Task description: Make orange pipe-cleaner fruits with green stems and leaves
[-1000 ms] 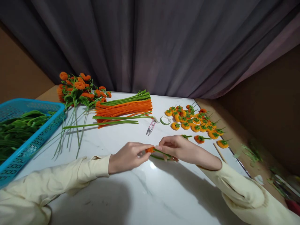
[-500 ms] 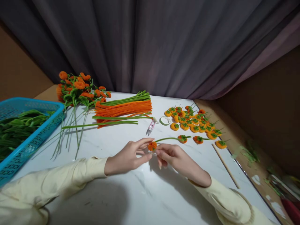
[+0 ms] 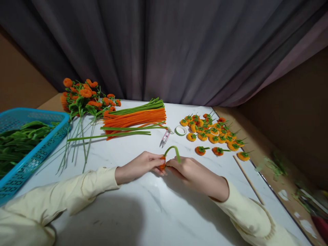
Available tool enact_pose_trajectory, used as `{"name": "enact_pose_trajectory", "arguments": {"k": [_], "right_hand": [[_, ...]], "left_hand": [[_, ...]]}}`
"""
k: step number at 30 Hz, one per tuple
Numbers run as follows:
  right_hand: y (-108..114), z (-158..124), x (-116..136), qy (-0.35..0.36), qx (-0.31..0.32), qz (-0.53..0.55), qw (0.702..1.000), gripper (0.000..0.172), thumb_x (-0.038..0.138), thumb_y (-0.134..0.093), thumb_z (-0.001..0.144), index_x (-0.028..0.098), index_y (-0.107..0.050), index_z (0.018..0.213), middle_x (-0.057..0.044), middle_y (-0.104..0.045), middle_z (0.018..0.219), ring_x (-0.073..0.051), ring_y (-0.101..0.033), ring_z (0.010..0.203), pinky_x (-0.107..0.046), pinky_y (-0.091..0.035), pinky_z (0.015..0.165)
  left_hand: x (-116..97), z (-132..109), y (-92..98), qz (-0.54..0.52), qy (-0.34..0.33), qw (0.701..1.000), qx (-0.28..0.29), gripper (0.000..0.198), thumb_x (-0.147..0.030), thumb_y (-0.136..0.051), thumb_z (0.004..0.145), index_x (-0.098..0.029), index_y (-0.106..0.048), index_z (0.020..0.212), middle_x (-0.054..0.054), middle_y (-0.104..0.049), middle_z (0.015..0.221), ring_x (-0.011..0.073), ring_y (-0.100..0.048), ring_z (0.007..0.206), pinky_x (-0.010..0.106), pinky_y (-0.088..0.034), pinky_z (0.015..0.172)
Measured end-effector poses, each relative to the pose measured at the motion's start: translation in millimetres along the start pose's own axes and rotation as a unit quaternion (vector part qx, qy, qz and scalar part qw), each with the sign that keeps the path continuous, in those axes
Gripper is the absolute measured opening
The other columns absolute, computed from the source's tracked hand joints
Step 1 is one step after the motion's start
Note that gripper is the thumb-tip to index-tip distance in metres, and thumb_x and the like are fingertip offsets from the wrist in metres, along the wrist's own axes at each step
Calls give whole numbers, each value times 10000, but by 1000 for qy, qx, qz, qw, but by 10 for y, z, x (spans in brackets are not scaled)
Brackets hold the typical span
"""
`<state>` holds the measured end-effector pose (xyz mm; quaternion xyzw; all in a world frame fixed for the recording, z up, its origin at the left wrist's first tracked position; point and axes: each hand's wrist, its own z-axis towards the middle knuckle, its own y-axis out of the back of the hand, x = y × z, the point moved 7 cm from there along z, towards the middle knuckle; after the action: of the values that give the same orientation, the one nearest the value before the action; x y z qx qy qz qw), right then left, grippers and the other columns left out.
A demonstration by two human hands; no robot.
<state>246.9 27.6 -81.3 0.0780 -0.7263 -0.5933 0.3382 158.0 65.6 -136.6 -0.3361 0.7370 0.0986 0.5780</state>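
Between thumb and fingers, my left hand point(image 3: 145, 165) pinches a small orange chenille flower head point(image 3: 162, 163) above the table's middle. A green chenille stem point(image 3: 171, 148) rises from it and arches over toward the right. My right hand point(image 3: 188, 171) is closed, its fingertips at the flower's right side; they partly hide what they grip. Just beyond the hands lie pink-handled thread snips point(image 3: 165, 137) and a roll of green tape point(image 3: 180, 130). Two orange flower heads with green stems, the closer one an orange flower head point(image 3: 200, 150), rest right of my right hand.
Several yellow-orange flower heads point(image 3: 214, 139) lie at the right, near a thin wooden stick point(image 3: 248, 179). Orange chenille stems point(image 3: 134, 118) and green chenille stems point(image 3: 138, 106) are piled at the back. Finished orange flowers point(image 3: 85, 93) and a blue basket point(image 3: 55, 131) of green leaves stand left.
The flower head has been turned, so its stem now arches up and over instead of stretching right. My right hand has rolled over, its back upward, and the left fingers have closed in.
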Motion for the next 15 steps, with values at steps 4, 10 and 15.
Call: {"name": "enact_pose_trajectory", "arguments": {"k": [4,10,15], "right_hand": [[19,-5,-55,-6,-2,1,1000,204,161,-381,920,157,-583,950,-53,-589,760,-133,-532,614,-231,-351,560],[-26,12,-86,-18,1,-4,1000,187,154,-394,908,167,-576,867,-27,-569,692,-116,-495,561,-224,-309,532],[-106,20,-55,-51,16,-44,998,133,129,-427,865,150,-558,859,-39,-578,687,-118,-487,541,-234,-269,519]], "left_hand": [[44,14,-5,-20,12,1000,15,321,-398,-582,829,-92,-676,805,58,-653,718,134,-618,670,282,-502,718],[100,19,-23,-24,-2,999,46,339,-420,-574,836,-91,-660,830,64,-649,757,136,-624,711,282,-499,754],[128,8,-58,-30,-13,998,58,340,-398,-552,858,-104,-645,1001,74,-658,808,155,-640,774,304,-510,802]]}}
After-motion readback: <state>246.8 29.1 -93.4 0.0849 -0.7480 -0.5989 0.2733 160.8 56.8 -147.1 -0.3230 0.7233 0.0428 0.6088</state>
